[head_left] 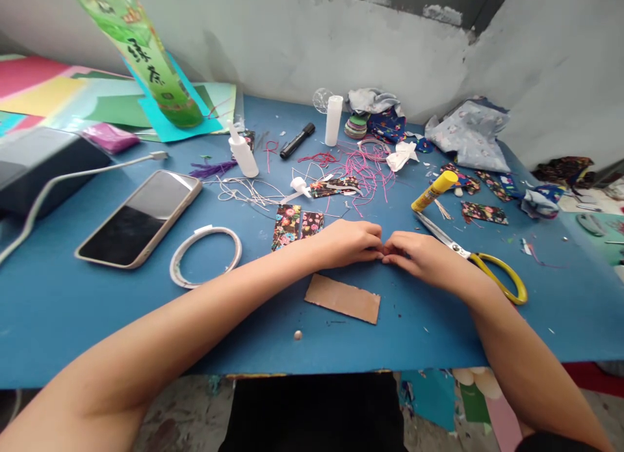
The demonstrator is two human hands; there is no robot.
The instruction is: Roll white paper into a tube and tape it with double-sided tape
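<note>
My left hand [351, 243] and my right hand [414, 257] meet fingertip to fingertip over the blue table. Both are closed in a pinch, and whatever lies between the fingers is too small or hidden to make out. Just below them a brown cardboard strip [342, 298] lies flat. Two pieces of dark floral fabric [286, 226] lie beyond my left wrist, partly covered by it. To the right of my right hand are scissors [461, 249] with yellow handles and a yellow glue stick [435, 190] standing upright. A small round bead-like bit [298, 335] rests near the table's front edge.
On the left are a roll of tape [176, 267], a phone [139, 219] and a green tea bottle [146, 62]. White glue bottles [244, 156], a black marker [297, 141] and tangled pink thread [363, 169] lie behind. Fabric scraps [470, 133] pile up at the back right.
</note>
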